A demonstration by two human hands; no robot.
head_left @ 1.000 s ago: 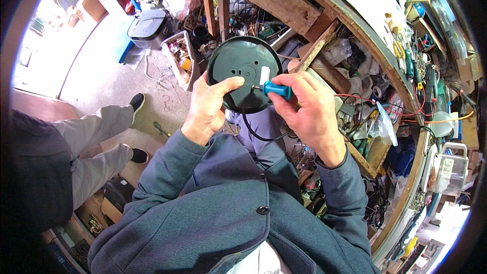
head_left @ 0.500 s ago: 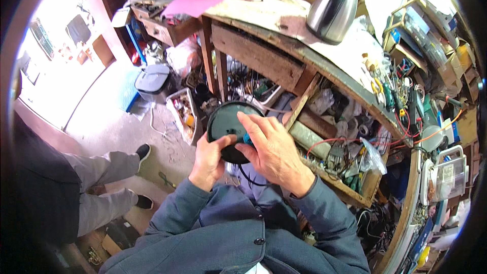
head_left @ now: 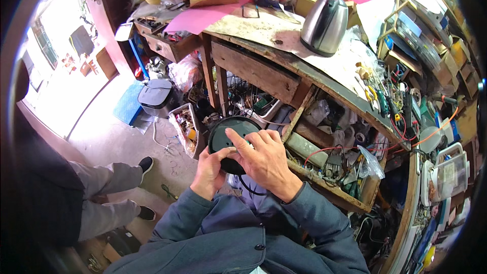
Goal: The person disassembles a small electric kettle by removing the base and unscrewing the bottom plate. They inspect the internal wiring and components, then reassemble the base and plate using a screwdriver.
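Observation:
A round black kettle base (head_left: pixel 219 138) with a dark cord (head_left: pixel 247 186) is held over my lap, its dark green-black face turned up. My left hand (head_left: pixel 210 171) grips its near left rim, with the thumb lying across the face. Over the base's right side bends my right hand (head_left: pixel 266 158), its forefinger stretched over the face and the other fingers curled. A small teal thing (head_left: pixel 250 144) shows between those fingers; most of it is hidden, so its kind cannot be made out. The steel electric kettle (head_left: pixel 324 25) stands on the workbench (head_left: pixel 253 23).
An open wooden drawer (head_left: pixel 324 185) full of parts and wires juts out at my right. Pliers (head_left: pixel 372 99) and other tools crowd the bench's right end. A parts box (head_left: pixel 185 132) and a lidded bin (head_left: pixel 155 96) stand on the floor. Another person's legs (head_left: pixel 109 178) are at left.
The view has shifted slightly, so the base and hands appear a little lower. My right fingers have turned and curled closer around the teal thing, which now shows less. The left hand keeps its hold.

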